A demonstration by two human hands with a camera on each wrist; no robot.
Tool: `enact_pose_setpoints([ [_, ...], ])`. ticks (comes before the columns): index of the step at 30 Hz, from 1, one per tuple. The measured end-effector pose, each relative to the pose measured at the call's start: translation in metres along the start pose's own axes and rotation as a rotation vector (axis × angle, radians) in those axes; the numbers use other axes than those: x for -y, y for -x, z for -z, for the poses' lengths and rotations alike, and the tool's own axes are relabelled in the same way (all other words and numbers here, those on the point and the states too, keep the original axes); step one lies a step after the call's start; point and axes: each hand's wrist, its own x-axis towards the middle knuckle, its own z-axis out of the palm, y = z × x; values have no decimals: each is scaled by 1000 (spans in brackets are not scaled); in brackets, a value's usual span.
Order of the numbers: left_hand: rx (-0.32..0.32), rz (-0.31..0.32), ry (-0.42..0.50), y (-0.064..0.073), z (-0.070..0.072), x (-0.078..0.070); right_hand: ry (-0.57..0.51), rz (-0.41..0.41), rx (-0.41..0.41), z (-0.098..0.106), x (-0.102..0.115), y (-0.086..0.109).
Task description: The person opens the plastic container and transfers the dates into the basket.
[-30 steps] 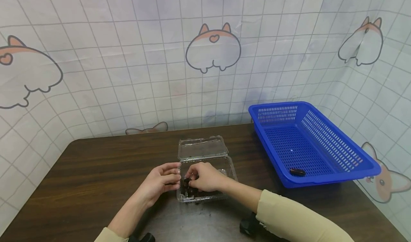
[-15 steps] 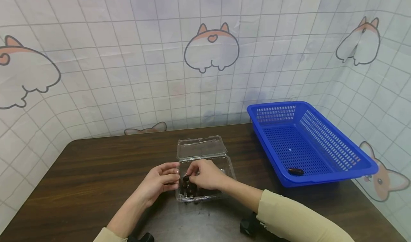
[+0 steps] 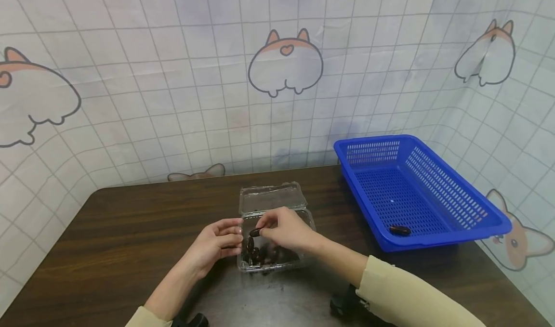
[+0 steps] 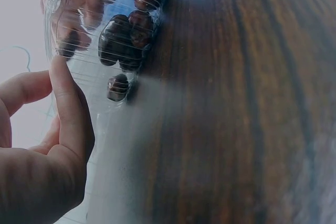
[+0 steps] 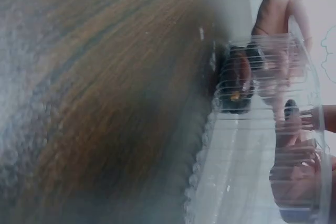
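Note:
A clear plastic clamshell box [image 3: 309, 219] lies with its lid folded back, holding several dark, glossy dates [image 4: 116, 40] toward its left and near side. Over the inside of the box, my right hand [image 3: 287, 228] pinches one dark date [image 3: 255, 232] between thumb and fingertips. Through the box wall in the right wrist view, that date [image 5: 291, 109] shows at the fingertips, above the others. My left hand [image 3: 215, 242] rests its extended fingertips against the box's left side, right at the rim in the left wrist view.
A blue plastic basket [image 3: 362, 206] with slotted walls stands to the right, one dark date [image 3: 400, 230] in its near corner. The brown wooden table [image 3: 143, 230] meets a cloth backdrop [image 3: 195, 100] with a grid and cartoon corgis.
My right hand has risen slightly and moved back and right from the pile with a date between its fingertips. The left hand has stayed at the box's side.

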Motion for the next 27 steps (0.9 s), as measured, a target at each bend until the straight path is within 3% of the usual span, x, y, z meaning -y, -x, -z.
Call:
enact_pose_setpoints([
  [27, -3, 1, -1, 1, 0, -1, -77, -9, -57, 36, -1, 13],
])
